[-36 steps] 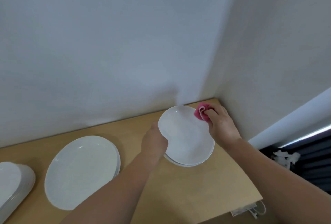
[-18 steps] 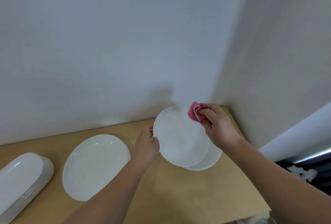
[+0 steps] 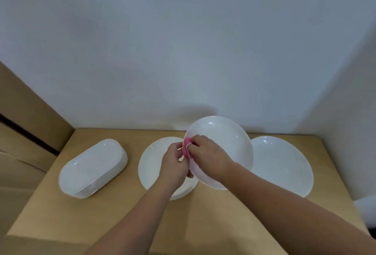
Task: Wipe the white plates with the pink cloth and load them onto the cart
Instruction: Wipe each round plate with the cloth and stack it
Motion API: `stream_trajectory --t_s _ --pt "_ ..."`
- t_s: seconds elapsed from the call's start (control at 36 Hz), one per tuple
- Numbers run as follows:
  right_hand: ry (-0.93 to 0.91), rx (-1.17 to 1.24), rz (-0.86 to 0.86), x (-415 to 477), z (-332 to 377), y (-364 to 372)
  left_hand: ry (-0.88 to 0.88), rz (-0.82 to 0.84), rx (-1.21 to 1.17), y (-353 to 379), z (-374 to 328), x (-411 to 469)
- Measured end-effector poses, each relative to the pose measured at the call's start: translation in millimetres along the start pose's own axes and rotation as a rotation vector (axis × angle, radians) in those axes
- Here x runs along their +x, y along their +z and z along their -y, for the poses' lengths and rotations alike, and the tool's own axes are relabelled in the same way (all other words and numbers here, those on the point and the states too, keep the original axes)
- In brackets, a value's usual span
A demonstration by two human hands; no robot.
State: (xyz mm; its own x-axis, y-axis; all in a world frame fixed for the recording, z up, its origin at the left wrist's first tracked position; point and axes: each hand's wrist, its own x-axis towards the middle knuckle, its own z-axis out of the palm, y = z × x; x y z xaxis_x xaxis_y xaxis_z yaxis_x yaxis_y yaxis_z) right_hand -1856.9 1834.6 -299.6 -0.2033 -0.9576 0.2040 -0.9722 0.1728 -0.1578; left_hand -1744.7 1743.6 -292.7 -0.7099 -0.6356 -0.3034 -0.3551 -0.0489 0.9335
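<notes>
My left hand (image 3: 173, 166) grips the left rim of a round white plate (image 3: 225, 142), which is lifted and tilted above the table. My right hand (image 3: 207, 156) pinches the pink cloth (image 3: 186, 146) and presses it against the plate's left edge, close to my left fingers. Under my hands a second round white plate (image 3: 152, 165) lies flat on the table. A third round plate (image 3: 282, 165) lies to the right, partly behind the lifted one. The cart is not in view.
A stack of oblong white plates (image 3: 93, 168) sits on the left of the wooden table (image 3: 101, 220). A white wall runs behind the table and along its right side. A wooden panel (image 3: 22, 124) stands at the far left.
The view swung left, bringing the oblong stack further into view. My right hand carried the cloth from the plate's upper right rim across to its left edge. The plate stays held, tilted.
</notes>
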Motion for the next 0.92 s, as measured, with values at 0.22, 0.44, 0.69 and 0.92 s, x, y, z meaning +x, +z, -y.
stream_trajectory --t_s 0.22,0.44,0.69,0.92 --pt "0.135 0.074 -0.105 42.3 31.2 8.6 -0.047 -0.026 0.097 -47.8 21.9 -4.3" --pt "0.301 0.093 -0.312 60.8 20.6 -18.7 -0.137 -0.134 0.061 -102.3 48.8 2.4" --pt "0.332 0.111 -0.334 50.9 21.7 -10.1 -0.162 -0.186 0.007 -124.9 70.8 5.8" --pt "0.324 0.127 -0.335 46.2 21.4 -6.5 -0.140 -0.197 0.098 -125.1 82.9 13.1"
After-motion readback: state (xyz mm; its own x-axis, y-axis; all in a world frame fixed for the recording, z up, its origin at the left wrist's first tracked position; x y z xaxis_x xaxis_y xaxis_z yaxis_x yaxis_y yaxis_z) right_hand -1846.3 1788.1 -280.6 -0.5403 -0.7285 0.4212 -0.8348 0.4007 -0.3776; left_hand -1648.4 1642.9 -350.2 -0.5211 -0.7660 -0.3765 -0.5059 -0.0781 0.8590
